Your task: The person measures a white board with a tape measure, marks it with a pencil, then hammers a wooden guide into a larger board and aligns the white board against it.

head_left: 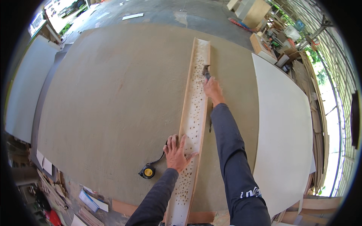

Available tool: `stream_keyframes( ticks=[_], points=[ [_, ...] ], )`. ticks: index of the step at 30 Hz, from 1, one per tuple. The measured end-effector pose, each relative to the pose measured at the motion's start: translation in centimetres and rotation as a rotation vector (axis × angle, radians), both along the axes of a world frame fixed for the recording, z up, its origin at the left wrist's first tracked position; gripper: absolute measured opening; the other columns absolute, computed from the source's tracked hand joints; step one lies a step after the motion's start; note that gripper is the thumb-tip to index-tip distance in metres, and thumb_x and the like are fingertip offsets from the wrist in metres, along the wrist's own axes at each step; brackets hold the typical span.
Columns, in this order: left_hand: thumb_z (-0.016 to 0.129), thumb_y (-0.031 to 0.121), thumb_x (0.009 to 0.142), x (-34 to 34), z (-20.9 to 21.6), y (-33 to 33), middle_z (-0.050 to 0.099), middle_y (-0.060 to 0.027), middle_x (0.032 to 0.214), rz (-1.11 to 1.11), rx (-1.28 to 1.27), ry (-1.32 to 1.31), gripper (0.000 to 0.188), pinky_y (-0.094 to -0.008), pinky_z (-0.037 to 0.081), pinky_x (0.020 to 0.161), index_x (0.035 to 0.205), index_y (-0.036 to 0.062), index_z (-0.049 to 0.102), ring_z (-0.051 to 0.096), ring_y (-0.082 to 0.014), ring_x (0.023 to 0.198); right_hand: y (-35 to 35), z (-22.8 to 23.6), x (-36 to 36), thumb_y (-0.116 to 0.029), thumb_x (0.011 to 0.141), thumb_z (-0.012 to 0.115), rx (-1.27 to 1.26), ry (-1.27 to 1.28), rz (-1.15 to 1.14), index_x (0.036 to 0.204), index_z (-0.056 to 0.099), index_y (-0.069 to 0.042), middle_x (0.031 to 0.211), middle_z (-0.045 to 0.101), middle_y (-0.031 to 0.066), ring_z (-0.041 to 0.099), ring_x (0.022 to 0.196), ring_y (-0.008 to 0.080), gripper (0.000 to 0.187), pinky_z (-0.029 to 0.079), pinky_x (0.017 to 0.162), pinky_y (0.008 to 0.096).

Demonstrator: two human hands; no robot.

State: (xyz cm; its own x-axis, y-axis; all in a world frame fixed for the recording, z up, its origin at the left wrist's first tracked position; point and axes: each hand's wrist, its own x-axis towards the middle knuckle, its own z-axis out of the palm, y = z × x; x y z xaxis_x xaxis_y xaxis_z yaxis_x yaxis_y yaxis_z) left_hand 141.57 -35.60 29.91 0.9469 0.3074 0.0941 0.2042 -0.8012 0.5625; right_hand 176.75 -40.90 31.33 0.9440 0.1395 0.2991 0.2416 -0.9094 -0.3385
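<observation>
A long, narrow white wooden channel (193, 126) with raised edges runs away from me across the table. Its inner face is covered with many small brown spots or bits; I cannot tell which. My left hand (177, 154) rests with fingers spread over its left edge, thumb lying across the white face. Farther up, my right hand (213, 90) is closed round the handle of what looks like a small hammer (206, 70). The tool's dark head is at the channel's right edge. A black and yellow tape measure (147, 171) lies left of my left hand, beside its black strap.
A large grey-brown tabletop (113, 94) lies under the channel. At the right is a white panel (283, 132). A thin dark object (210, 122) lies beside the channel, partly behind my right arm. Wooden boards and clutter (269, 45) stand at the far right.
</observation>
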Motion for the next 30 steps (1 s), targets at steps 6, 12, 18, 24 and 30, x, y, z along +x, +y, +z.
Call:
stream_keyframes(
  ticks=[6,12,18,24,30],
  points=[
    [0.068,0.061,0.075,-1.1,-0.6,0.8,0.035,-0.0193,0.136,0.033,0.017,0.059,0.085,-0.0512,0.021,0.103,0.14,0.0127,0.041,0.025,-0.0368,0.132,6.6,1.5,-10.3,-0.042,0.097,0.043,0.13,0.297,0.21,0.104,0.051,-0.001,0.082,0.064,0.0268,0.064,0.076,0.0414,0.043,0.049,0.062,0.0531],
    [0.07,0.065,0.068,-0.9,-5.2,0.9,0.035,-0.0212,0.137,0.035,0.16,-0.06,0.09,-0.0545,0.026,0.103,0.138,0.0137,0.044,0.028,-0.0384,0.131,12.7,-1.5,-25.5,-0.026,0.092,0.052,-0.075,0.122,0.579,0.131,0.038,0.006,0.102,0.056,0.022,0.062,0.082,0.0413,0.052,0.052,0.071,0.0463],
    [0.073,0.066,0.064,-0.6,-2.4,0.7,0.04,-0.0224,0.135,0.024,0.098,-0.111,0.094,-0.0579,0.026,0.102,0.138,0.0161,0.046,0.033,-0.0399,0.128,7.6,-1.6,-33.3,-0.02,0.09,0.053,0.313,0.236,0.825,0.124,0.049,0.004,0.112,0.051,0.0201,0.057,0.099,0.039,0.042,0.048,0.082,0.0456],
    [0.069,0.064,0.071,-1.2,-1.8,-0.1,0.039,-0.0223,0.137,0.034,0.151,0.007,0.089,-0.0553,0.025,0.105,0.141,0.0171,0.043,0.031,-0.0372,0.132,-13.4,0.5,-41.3,-0.01,0.091,0.054,0.616,0.055,0.429,0.106,0.061,-0.004,0.104,0.062,0.0156,0.059,0.098,0.0334,0.018,0.047,0.086,0.0422],
    [0.05,0.049,0.091,-2.6,-2.1,-2.0,0.025,-0.0246,0.148,0.047,0.395,0.129,0.066,-0.0555,0.02,0.109,0.145,0.0139,0.037,0.02,-0.0397,0.139,-38.2,2.1,-56.6,-0.009,0.091,0.054,0.326,-0.078,-0.146,0.096,0.065,-0.005,0.092,0.064,0.0122,0.062,0.085,0.0307,0.012,0.051,0.075,0.037]
  ],
)
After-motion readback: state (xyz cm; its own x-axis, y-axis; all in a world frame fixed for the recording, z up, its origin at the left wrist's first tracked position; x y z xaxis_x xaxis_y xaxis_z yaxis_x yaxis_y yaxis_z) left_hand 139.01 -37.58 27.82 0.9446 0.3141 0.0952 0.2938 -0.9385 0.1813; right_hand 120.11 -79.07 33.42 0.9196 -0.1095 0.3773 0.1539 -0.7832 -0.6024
